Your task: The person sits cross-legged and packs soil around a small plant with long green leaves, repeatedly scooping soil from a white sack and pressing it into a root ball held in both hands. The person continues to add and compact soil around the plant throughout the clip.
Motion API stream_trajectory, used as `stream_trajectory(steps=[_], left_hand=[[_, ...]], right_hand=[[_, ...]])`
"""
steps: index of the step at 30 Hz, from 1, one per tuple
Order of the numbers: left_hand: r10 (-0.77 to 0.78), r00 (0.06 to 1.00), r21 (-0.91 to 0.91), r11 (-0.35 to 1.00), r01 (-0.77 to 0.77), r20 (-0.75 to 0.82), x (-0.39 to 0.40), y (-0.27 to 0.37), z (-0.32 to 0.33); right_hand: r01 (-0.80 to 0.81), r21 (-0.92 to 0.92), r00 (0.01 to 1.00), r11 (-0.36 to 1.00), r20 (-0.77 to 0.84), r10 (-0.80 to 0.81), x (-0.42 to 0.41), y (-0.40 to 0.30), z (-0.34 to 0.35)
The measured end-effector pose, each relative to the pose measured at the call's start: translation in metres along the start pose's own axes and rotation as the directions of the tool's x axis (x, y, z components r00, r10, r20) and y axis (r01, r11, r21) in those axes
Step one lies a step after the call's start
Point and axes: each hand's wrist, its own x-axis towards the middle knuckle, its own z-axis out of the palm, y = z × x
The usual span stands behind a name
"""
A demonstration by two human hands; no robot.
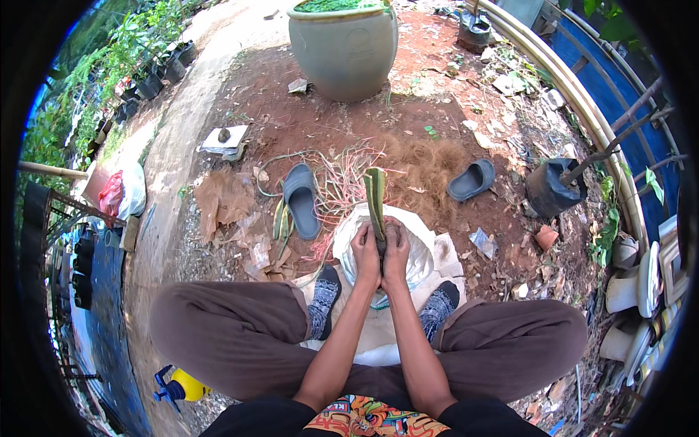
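My left hand [367, 250] and my right hand [396, 248] meet over an open white sack [420, 232] between my feet. Both close around the dark lower end of a snake plant leaf [374, 191], green with yellow edges, which stands upright from between my fingers. What is at its base is hidden by my hands. Behind the sack lie tangled pink and pale plastic strings [349, 175] and a heap of brown fibre [428, 169]. More yellow-edged leaves [281, 221] lie beside a grey slide sandal [303, 202] at left.
A large glazed pot [344, 52] stands ahead on red soil. The other sandal [472, 180] and a black plant bag [554, 188] are at right. A yellow spray bottle [188, 385] lies near my left knee. Bamboo poles [600, 125] edge the right side.
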Motion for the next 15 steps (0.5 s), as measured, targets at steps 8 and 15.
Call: stream_trajectory(steps=[8,15], left_hand=[[-0.036,0.998,0.005,0.999,0.037,-0.05,0.007,-0.004,-0.008],[-0.086,0.993,-0.023,0.996,0.084,-0.085,0.01,-0.005,-0.013]], right_hand=[[-0.121,0.126,0.991,0.985,0.064,0.114,0.001,0.008,-0.005],[0.2,-0.24,0.976,0.95,-0.031,-0.213,0.001,0.019,0.003]])
